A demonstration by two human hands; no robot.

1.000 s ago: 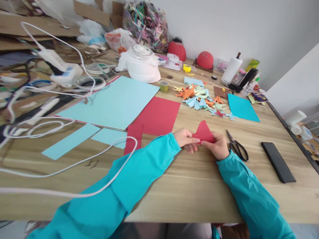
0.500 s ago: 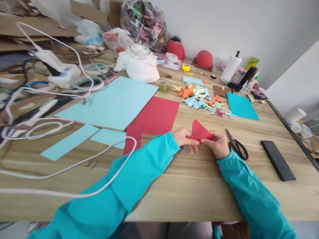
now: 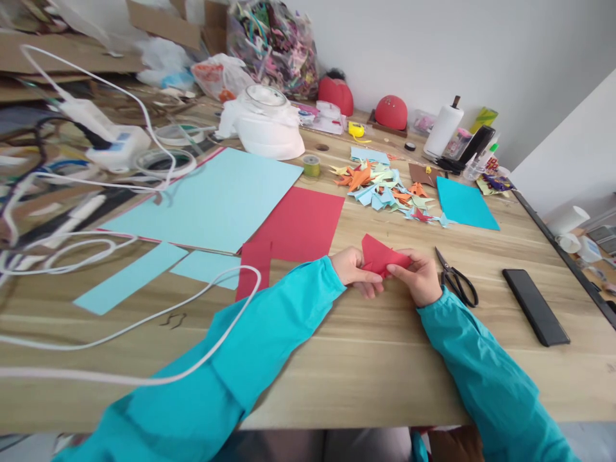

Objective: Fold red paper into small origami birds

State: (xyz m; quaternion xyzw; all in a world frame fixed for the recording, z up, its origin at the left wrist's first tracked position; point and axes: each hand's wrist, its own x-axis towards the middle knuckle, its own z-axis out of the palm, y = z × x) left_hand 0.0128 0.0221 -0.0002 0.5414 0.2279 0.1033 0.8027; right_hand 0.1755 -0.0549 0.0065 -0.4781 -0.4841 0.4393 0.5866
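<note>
Between my two hands is a small piece of folded red paper [image 3: 378, 254], raised just over the wooden table. My left hand [image 3: 356, 271] pinches its left side, thumb lying along the lower edge. On the right side, my right hand [image 3: 418, 274] grips the paper between thumb and fingers. The fingers behind the paper are partly hidden. To the right of my right hand lie black-handled scissors [image 3: 456, 279]. Beyond the hands spreads a pile of folded paper pieces [image 3: 380, 189] in orange, pale blue, green and red.
Large pale blue sheets [image 3: 212, 199], a red sheet [image 3: 308, 221] and cut strips [image 3: 129, 279] lie on the left. A white cable [image 3: 192, 369] loops over my left sleeve. A phone [image 3: 535, 308] lies at the right, a teal sheet [image 3: 466, 203] behind it.
The folded red paper has turned a little between my fingers, its upper point now farther left. Both hands keep their hold, and the whole view has shifted slightly.
</note>
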